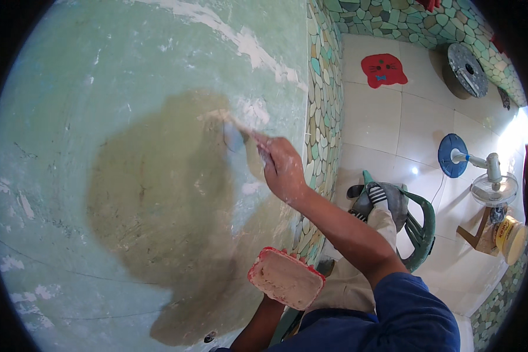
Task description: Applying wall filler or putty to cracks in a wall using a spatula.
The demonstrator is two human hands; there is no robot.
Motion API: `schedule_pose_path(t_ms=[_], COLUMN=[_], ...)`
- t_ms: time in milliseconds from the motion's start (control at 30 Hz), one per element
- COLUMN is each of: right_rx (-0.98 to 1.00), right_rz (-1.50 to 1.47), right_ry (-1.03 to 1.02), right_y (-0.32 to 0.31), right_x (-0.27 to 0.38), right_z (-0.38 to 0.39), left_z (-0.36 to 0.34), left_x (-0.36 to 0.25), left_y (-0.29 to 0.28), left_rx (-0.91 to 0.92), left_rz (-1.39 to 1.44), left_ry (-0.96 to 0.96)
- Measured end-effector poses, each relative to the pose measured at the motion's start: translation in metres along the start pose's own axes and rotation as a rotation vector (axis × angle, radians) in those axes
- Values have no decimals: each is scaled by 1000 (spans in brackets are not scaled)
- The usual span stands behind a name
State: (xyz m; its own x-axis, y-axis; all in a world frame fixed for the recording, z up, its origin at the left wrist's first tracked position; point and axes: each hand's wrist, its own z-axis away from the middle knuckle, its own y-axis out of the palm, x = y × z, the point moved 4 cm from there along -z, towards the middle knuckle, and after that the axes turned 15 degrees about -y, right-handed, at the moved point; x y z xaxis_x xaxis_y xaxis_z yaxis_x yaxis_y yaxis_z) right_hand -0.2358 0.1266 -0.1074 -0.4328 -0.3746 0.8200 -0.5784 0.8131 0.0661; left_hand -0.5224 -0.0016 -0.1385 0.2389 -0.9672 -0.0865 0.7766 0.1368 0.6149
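Note:
My right hand (284, 167), dusted with pale smears, is closed round the handle of a putty knife (239, 125). Its blade end lies at the green painted wall (158, 70), where a pale streak of filler shows. Below, my left hand (273, 303) supports a red-rimmed rectangular tub (253, 273) from underneath; most of this hand is hidden by the tub. Pale putty (287, 278) fills the tub, its surface uneven. White filler patches (249, 47) mark the wall above and around the blade, and my shadow falls across the wall's middle.
A strip of stone mosaic (324, 117) borders the wall. On the tiled floor are a green plastic chair (426, 226) by my legs, a standing fan (493, 186), a yellow-white bucket (513, 239), a grey round drum (467, 69) and a red cat-shaped mat (383, 70).

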Motion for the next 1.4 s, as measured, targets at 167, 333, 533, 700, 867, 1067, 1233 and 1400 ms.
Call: schedule_pose_path(t_ms=[167,333,533,700,867,1067,1233,1400], right_rx=[39,282,258,-180,-137,-18,66,129], right_rz=[32,-69,-92,188,68,-46,-134,-215], right_ry=[-37,-143,-123,212,439,283,133,106], right_y=[16,21,-20,-30,-15,13,7,-13], right_x=[5,22,6,-105,-142,-86,-32,-32], right_z=[-22,51,29,-8,-7,-6,6,1], left_z=[3,8,10,-3,0,-3,-13,-17], left_x=[-3,-1,5,13,18,23,23,21], left_y=[6,17,21,39,30,31,37,43], left_rx=[-38,66,61,23,9,-22,9,40], left_rz=[66,129,177,158,237,202,189,143], left_ry=[102,95,115,102,106,120,88,95])
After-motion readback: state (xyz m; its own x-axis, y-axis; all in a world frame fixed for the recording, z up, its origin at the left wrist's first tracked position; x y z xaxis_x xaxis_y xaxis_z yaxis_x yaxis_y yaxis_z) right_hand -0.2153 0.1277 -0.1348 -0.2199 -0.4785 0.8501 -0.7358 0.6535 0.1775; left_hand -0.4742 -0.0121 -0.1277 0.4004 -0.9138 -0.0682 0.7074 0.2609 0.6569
